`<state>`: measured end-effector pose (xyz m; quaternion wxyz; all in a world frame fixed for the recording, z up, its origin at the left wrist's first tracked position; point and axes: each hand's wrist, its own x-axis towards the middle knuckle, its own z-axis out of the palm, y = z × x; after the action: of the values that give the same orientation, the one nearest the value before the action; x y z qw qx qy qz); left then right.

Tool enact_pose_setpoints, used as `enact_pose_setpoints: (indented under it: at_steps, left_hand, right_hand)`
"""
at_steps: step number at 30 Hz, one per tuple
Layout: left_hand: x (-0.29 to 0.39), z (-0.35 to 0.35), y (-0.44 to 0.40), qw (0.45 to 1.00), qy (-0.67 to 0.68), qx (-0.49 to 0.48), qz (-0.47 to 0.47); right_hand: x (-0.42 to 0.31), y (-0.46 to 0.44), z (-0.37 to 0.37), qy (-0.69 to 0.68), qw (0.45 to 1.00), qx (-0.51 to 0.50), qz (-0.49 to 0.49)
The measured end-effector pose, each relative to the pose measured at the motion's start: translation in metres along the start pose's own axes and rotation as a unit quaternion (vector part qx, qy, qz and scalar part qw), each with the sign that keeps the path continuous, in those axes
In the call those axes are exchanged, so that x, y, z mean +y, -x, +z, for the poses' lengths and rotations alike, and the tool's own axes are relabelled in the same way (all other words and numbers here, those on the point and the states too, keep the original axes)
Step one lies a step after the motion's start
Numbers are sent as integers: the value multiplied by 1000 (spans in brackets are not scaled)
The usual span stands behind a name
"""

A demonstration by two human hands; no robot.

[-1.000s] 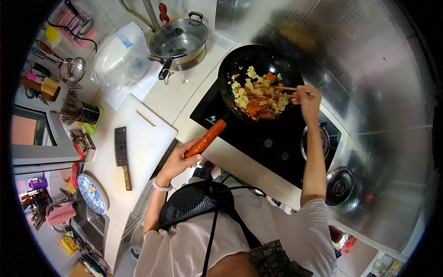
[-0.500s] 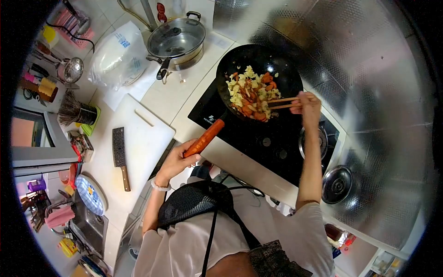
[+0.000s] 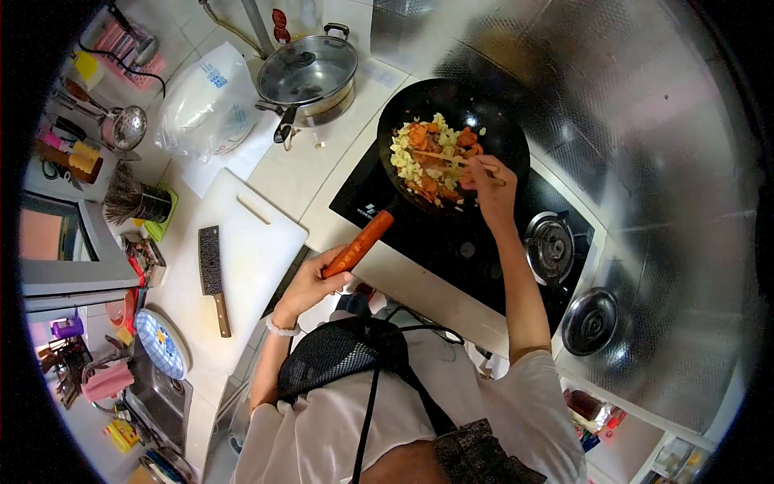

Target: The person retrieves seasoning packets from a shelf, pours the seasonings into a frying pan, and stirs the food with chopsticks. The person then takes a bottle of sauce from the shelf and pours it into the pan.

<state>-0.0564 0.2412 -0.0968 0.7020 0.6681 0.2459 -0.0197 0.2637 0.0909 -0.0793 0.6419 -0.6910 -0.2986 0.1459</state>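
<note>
On the black stove (image 3: 435,238), a dark wok (image 3: 493,113) holds yellow and orange food (image 3: 407,161), its red-brown handle (image 3: 360,242) slanting toward the person's left side. Fingers of the left hand (image 3: 310,284) wrap it, apparently to steady the wok. Fingers of the right hand (image 3: 493,195) pinch wooden chopsticks (image 3: 439,156) near the rear, likely to avoid heat; tips point left into the food, long axis slightly tilted.

The wok (image 3: 492,117) sits on the gas hob (image 3: 435,238), chopped food (image 3: 409,166) inside it. Left of the hob, a cleaver (image 3: 211,270) lies on the cutting board (image 3: 260,250) on the counter (image 3: 300,173); beyond the board stands a lidded pan (image 3: 306,85).
</note>
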Motion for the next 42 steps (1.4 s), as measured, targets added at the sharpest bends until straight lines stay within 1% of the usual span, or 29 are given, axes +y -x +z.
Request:
enact_pose_setpoints:
  at_steps: [1, 2, 3, 4, 5, 7, 8, 10, 11, 13, 14, 15, 17, 20, 21, 23, 24, 25, 27, 29, 30, 31, 33, 36, 37, 39, 40, 41, 42]
  left_hand:
    - [1, 0, 0, 1000, -1, -1, 0]
    - [2, 0, 0, 1000, 3, -3, -3]
    - [4, 0, 1, 1000, 7, -5, -6]
    - [5, -1, 1, 1000, 7, -3, -4]
    - [5, -1, 1, 1000, 8, -4, -6]
    - [5, 1, 3, 1000, 13, -5, -10]
    - [5, 1, 3, 1000, 12, -4, -11]
    - [6, 1, 2, 1000, 11, -2, -13]
    - [6, 0, 2, 1000, 9, -3, -10]
    - [8, 0, 0, 1000, 5, -6, -6]
    - [8, 0, 0, 1000, 4, -5, -4]
    - [8, 1, 0, 1000, 2, -4, -3]
    - [9, 0, 1, 1000, 9, -7, -2]
    - [11, 0, 2, 1000, 14, -7, -5]
    - [12, 1, 2, 1000, 9, -8, -6]
    - [11, 1, 1, 1000, 3, -8, -9]
    - [11, 1, 0, 1000, -2, -7, -11]
    - [11, 1, 0, 1000, -2, -8, -10]
    - [12, 1, 2, 1000, 9, -5, -10]
    - [12, 2, 3, 1000, 14, 0, -9]
    - [13, 3, 3, 1000, 19, 6, -8]
    - [14, 3, 3, 1000, 21, 9, -7]
    - [15, 4, 4, 999, 48, 2, -12]
    - [12, 3, 1, 1000, 22, -4, 2]
    - [13, 2, 1, 1000, 20, -7, 2]
    - [14, 2, 0, 999, 27, -14, 9]
    - [15, 1, 0, 999, 26, -15, 9]
    - [16, 1, 1, 999, 32, -17, 10]
    - [18, 2, 2, 999, 38, -18, 12]
  right_hand:
    - [18, -7, -5, 38, 998, -8, -51]
    - [33, -17, -17, 49, 995, 12, -85]
    - [22, -23, -18, 60, 991, 31, -118]
    - [7, -19, -26, 53, 994, 64, -64]
    - [7, -22, -41, -3, 996, 81, -46]
    - [-1, -26, -67, 33, 990, 125, -52]
    - [1, -28, -74, 33, 990, 125, -51]
    - [6, -31, -81, 116, 980, 150, -52]
    - [15, -31, -78, 116, 980, 151, -51]
    - [34, -30, -65, 88, 991, 89, -54]
    - [28, -27, -55, 68, 995, 72, -11]
    - [22, -23, -45, 4, 999, 44, 15]
    - [-1, -14, -36, 26, 998, 25, 42]
    - [-45, 1, -24, 5, 999, 4, 46]
    - [-45, 3, -18, 5, 999, 4, 47]
    - [-41, 7, -6, 2, 997, -40, 60]
    - [-33, 5, 1, 22, 998, -50, 43]
    - [-21, 1, 6, 4, 998, -52, 34]
    - [1, -16, 0, 18, 999, -43, 7]
    - [6, -29, -9, 20, 1000, -12, -14]
    - [4, -35, -13, 56, 997, 8, -48]
    - [-1, -35, -23, 56, 997, 57, 4]
    - [-13, -39, -36, 37, 993, 91, -57]
    - [-22, -51, -38, 101, 988, 104, -51]
    - [-14, -55, -39, 101, 988, 106, -50]
    - [20, -62, -38, 129, 987, 38, -93]
    - [42, -63, -38, 171, 979, 24, -108]
    - [35, -54, -31, 178, 980, 26, -83]
    - [21, -46, -32, 157, 987, -17, -41]
